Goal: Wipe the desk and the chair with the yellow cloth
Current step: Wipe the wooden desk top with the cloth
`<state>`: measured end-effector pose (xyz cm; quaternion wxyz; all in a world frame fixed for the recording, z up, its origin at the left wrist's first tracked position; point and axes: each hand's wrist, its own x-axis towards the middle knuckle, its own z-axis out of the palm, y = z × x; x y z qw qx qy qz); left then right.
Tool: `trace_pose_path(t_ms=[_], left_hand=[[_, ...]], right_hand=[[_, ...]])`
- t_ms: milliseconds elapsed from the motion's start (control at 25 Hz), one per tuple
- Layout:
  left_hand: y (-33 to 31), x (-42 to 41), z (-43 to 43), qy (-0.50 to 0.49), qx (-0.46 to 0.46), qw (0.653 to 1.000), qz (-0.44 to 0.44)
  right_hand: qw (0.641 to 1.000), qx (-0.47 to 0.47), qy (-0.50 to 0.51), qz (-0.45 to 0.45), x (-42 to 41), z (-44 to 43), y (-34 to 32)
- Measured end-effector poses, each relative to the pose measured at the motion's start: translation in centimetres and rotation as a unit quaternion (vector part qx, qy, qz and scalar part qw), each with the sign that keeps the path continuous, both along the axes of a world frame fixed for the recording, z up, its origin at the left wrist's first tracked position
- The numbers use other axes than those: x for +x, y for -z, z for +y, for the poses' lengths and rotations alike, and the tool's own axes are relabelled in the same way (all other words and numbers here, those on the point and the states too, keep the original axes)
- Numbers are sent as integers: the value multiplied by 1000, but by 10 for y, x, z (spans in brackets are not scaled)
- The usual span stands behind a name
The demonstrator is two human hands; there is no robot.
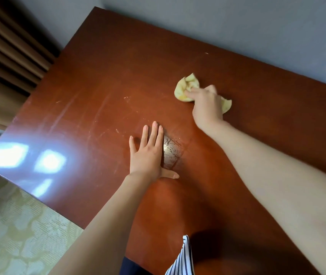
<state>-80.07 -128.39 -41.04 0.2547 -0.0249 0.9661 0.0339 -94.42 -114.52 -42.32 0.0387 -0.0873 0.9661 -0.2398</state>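
Step 1, desk wipe: my right hand [205, 104] grips the bunched yellow cloth [184, 88] on the far-right desk [98, 86], left hand [148, 153] flat with straight fingers near centre; next, I judge, sweep left across the worn patch [171, 153]; chair unseen.

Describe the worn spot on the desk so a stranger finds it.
On the reddish-brown desk, the left hand lies flat near the middle. The worn spot sits between its forefinger and thumb: a silvery, crackled patch, unlike the thin pale scratches nearby.
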Motion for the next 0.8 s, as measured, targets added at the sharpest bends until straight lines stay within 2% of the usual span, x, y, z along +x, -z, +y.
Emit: trace_pose_path(t_ms=[200, 360, 440, 720, 800], left_hand=[[-4, -6, 0, -2, -18, 1000, -17], [-10, -6, 0, -4, -33, 999, -27], [-14, -8, 0, 8, -48, 998, -30], [-25, -12, 4, 54, -75, 996, -14], [-26, -20, 7, 71, -67, 995, -9]], right_hand=[[991, -48, -111, 61, 65, 1, -5], [978, -23, -204, 37, 111, 18, -5], [968, -17, -244, 55, 131, 36, -4], [947, -2, -301, 110, 157, 96, -9], [957, 8, -274, 99, 143, 107, -11]])
